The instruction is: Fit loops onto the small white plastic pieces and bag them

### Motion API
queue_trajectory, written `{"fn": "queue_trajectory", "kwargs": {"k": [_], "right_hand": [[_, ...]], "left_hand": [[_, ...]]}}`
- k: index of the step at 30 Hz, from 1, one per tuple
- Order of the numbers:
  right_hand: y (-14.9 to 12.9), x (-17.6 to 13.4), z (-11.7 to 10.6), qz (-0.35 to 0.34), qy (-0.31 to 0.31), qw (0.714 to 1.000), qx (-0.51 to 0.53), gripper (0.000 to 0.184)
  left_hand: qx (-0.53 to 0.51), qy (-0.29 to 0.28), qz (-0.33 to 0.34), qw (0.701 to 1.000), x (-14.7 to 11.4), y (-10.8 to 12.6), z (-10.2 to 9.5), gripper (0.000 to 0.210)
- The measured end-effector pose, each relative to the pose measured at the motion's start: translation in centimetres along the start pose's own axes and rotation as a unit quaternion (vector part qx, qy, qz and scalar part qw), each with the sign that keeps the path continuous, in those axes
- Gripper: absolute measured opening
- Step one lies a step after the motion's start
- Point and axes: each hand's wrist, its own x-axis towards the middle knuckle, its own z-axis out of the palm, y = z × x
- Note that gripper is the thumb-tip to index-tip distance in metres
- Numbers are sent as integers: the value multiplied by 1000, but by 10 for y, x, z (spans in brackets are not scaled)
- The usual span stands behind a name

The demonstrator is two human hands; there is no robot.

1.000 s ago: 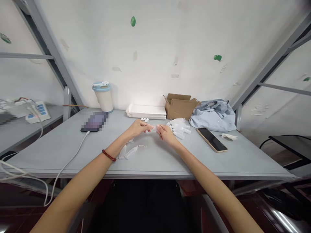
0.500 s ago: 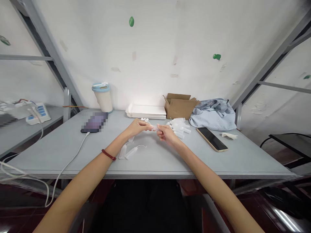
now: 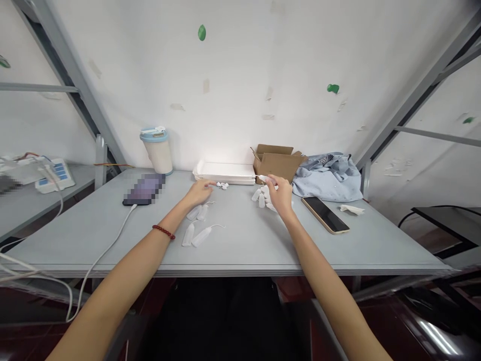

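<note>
My left hand (image 3: pixel 200 192) is just left of several small white pieces (image 3: pixel 222 185) that look like little caps, its fingers stretched toward them and seemingly empty. My right hand (image 3: pixel 280 193) pinches a small translucent white tube (image 3: pixel 266 178) over a pile of similar tubes (image 3: pixel 262 199), part of which it hides. Below my left hand lie two more tubes (image 3: pixel 198 212). Nearer the front edge rest another pair, a tube (image 3: pixel 188 234) and a tube with a thin curled tail (image 3: pixel 202 236).
White stacked trays (image 3: pixel 227 173) and an open cardboard box (image 3: pixel 276 161) stand along the wall. To the right are bunched light-blue cloth (image 3: pixel 330 178), a phone (image 3: pixel 325 214) and crumpled tissue (image 3: pixel 352 209). At left stand a cup (image 3: pixel 158 153) and a phone (image 3: pixel 145 189) on a white cable (image 3: pixel 108 255).
My hands, which met at a small translucent piece in the middle, have parted. The right went right over the pile with a tube; the left shifted slightly left, beside the small white pieces.
</note>
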Motion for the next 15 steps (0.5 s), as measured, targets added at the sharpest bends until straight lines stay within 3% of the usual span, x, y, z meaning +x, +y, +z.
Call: {"fn": "queue_trajectory", "kwargs": {"k": [6, 9, 12, 15], "right_hand": [[4, -3, 3, 57, 29, 993, -99, 29], [-12, -12, 9, -24, 23, 998, -46, 27], [-43, -33, 19, -133, -113, 981, 83, 25], [-77, -62, 24, -213, -250, 930, 165, 29]], "left_hand": [[-84, -110, 61, 989, 8, -3, 9, 32], [-83, -143, 63, 984, 10, -7, 10, 35], [-70, -171, 60, 981, 11, -8, 11, 41], [-54, -187, 61, 979, 10, -7, 11, 45]]}}
